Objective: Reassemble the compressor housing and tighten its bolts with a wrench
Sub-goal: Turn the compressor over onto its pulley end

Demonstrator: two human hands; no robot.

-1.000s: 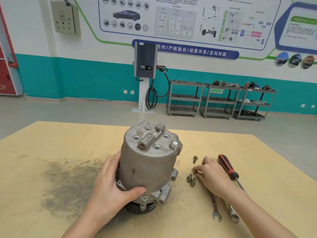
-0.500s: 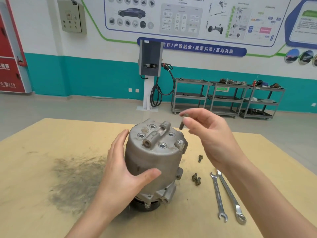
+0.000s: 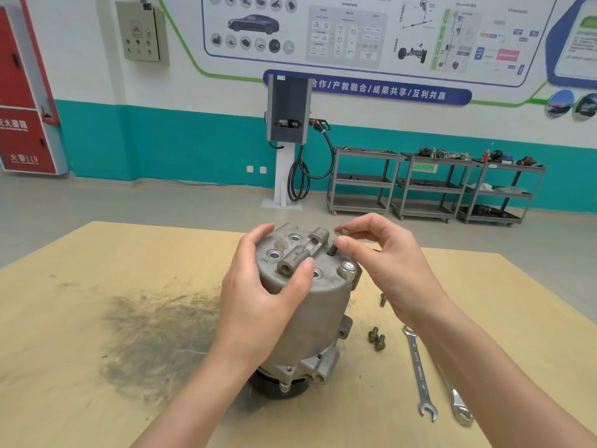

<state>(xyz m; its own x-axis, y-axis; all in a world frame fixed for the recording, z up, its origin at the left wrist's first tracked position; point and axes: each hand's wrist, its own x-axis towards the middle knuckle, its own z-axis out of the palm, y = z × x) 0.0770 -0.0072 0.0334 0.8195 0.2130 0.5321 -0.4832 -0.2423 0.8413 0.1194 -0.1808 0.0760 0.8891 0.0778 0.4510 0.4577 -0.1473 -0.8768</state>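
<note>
Left hand [image 3: 258, 305] wraps the compressor housing [image 3: 310, 305], upright mid-tabletop [image 3: 97, 383]. Right hand [image 3: 384, 263] fingers pinch a bolt [image 3: 332, 250], its tip at a top hole; head blurred. Three loose bolts [image 3: 376, 337] and two wrenches [image 3: 420, 376] lie right, partly behind the forearm.

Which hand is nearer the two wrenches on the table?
Right. The right hand is above the compressor's top, on the wrenches' side; the left hand grips its far side.
</note>
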